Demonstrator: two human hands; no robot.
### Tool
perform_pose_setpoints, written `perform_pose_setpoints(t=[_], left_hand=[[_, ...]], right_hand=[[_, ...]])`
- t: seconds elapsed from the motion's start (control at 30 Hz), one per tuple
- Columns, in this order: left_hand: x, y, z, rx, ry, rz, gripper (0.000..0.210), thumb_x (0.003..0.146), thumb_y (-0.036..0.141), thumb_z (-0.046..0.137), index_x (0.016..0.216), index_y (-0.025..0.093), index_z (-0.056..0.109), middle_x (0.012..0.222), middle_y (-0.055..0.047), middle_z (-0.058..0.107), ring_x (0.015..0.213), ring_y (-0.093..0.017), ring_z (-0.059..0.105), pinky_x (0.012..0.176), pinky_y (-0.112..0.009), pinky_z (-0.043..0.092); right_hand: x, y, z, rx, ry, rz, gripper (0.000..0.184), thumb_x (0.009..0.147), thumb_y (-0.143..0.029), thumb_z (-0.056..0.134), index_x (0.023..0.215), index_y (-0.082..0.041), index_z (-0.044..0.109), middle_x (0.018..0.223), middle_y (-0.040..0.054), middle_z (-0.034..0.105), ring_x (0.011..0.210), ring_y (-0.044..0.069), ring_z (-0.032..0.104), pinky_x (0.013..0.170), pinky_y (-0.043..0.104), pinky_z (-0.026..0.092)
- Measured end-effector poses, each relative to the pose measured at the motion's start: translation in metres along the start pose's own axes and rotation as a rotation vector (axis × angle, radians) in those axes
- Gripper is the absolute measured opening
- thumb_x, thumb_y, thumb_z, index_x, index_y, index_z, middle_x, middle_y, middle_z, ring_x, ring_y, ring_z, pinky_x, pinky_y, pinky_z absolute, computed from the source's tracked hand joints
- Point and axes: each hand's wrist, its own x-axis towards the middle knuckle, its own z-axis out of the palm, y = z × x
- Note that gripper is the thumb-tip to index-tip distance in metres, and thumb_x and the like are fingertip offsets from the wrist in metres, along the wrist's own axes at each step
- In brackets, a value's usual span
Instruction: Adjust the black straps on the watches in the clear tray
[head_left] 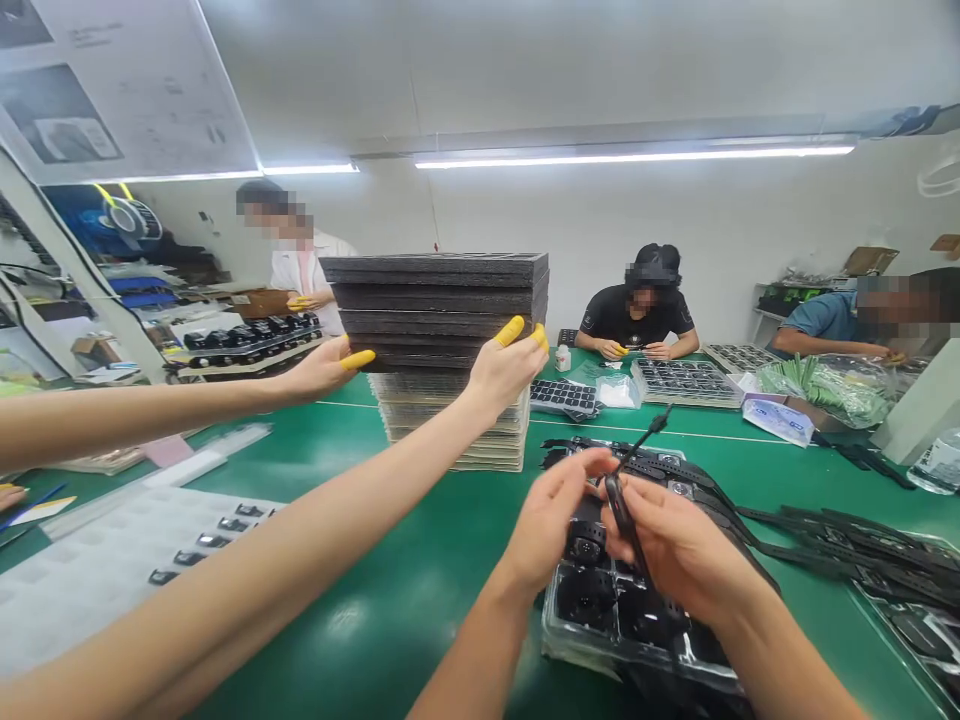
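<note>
A black smartwatch [621,508] is held up between my two hands, seen edge-on, with its strap pointing up and away to the right. My left hand [551,515] is closed, its thumb and fingertips at the top of the watch by the strap. My right hand [679,535] grips the case from the other side. Beneath them lies a clear plastic tray [574,640] whose compartments hold black watches [589,545]. More watches with long black straps [667,468] are spread over the tray's far part, partly hidden by my hands.
From the left, a co-worker's hands [502,375] with yellow finger cots hold black foam sheets [442,300] stacked on clear trays [457,425]. A white tray [97,570] holds several small black parts. Black straps [862,540] lie at right. People work across the green table [345,600].
</note>
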Motion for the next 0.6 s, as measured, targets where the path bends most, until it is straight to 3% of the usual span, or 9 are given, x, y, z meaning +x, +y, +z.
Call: perform_pose_setpoints(t=[0.07,0.13,0.23,0.3,0.37,0.53,0.6], left_hand=[[-0.003,-0.002,0.011,-0.117,-0.158,-0.145,0.041,0.095,0.06,0.059,0.097,0.024,0.08,0.081,-0.007,0.075,0.071,-0.023,0.073,0.057,-0.033,0.057],[-0.007,-0.002,0.018,-0.205,-0.192,-0.211,0.039,0.094,0.058,0.061,0.086,0.023,0.079,0.078,-0.007,0.073,0.062,-0.02,0.069,0.053,-0.032,0.055],[-0.006,-0.002,0.018,-0.296,-0.106,-0.218,0.035,0.092,0.052,0.067,0.074,0.023,0.072,0.074,-0.007,0.07,0.064,-0.02,0.068,0.056,-0.033,0.055],[-0.003,-0.001,0.014,-0.349,-0.016,-0.223,0.032,0.089,0.05,0.071,0.071,0.024,0.069,0.071,-0.007,0.067,0.065,-0.02,0.068,0.058,-0.034,0.056],[0.0,0.0,0.011,-0.42,0.09,-0.254,0.026,0.086,0.046,0.077,0.077,0.023,0.069,0.072,-0.005,0.067,0.067,-0.019,0.067,0.063,-0.034,0.057],[-0.001,0.004,0.013,-0.523,0.213,-0.314,0.03,0.086,0.045,0.077,0.092,0.018,0.068,0.07,0.001,0.063,0.068,-0.014,0.064,0.072,-0.028,0.053],[-0.003,0.005,0.016,-0.532,0.197,-0.319,0.034,0.085,0.049,0.077,0.089,0.017,0.066,0.063,0.003,0.058,0.065,-0.012,0.06,0.072,-0.027,0.051]], right_hand=[[-0.005,0.013,0.003,0.105,-0.012,0.047,0.043,0.079,-0.054,0.083,0.075,-0.016,0.064,0.069,-0.0015,0.056,0.053,0.008,0.044,0.055,0.024,0.037],[-0.009,0.023,0.003,0.179,-0.001,0.088,0.044,0.079,-0.054,0.083,0.074,-0.016,0.062,0.068,-0.0015,0.056,0.049,0.006,0.041,0.051,0.022,0.033],[-0.018,0.03,-0.003,0.131,0.032,0.117,0.038,0.086,-0.055,0.077,0.1,-0.02,0.067,0.073,-0.0004,0.061,0.049,0.008,0.045,0.05,0.022,0.029],[-0.029,0.032,-0.011,0.016,0.048,0.112,0.049,0.088,-0.052,0.075,0.127,-0.026,0.06,0.077,0.0001,0.065,0.052,0.01,0.049,0.051,0.022,0.031],[-0.043,0.031,-0.023,-0.042,0.083,0.071,0.065,0.082,-0.049,0.081,0.138,-0.03,0.054,0.079,0.0,0.066,0.054,0.011,0.051,0.054,0.023,0.033],[-0.063,0.027,-0.048,0.168,0.26,-0.136,0.076,0.06,-0.061,0.09,0.125,-0.031,0.066,0.096,0.0078,0.063,0.074,0.022,0.055,0.061,0.034,0.044],[-0.058,0.026,-0.047,0.139,0.337,-0.19,0.053,0.067,-0.061,0.087,0.107,-0.031,0.07,0.087,0.0047,0.057,0.075,0.022,0.051,0.063,0.034,0.045]])
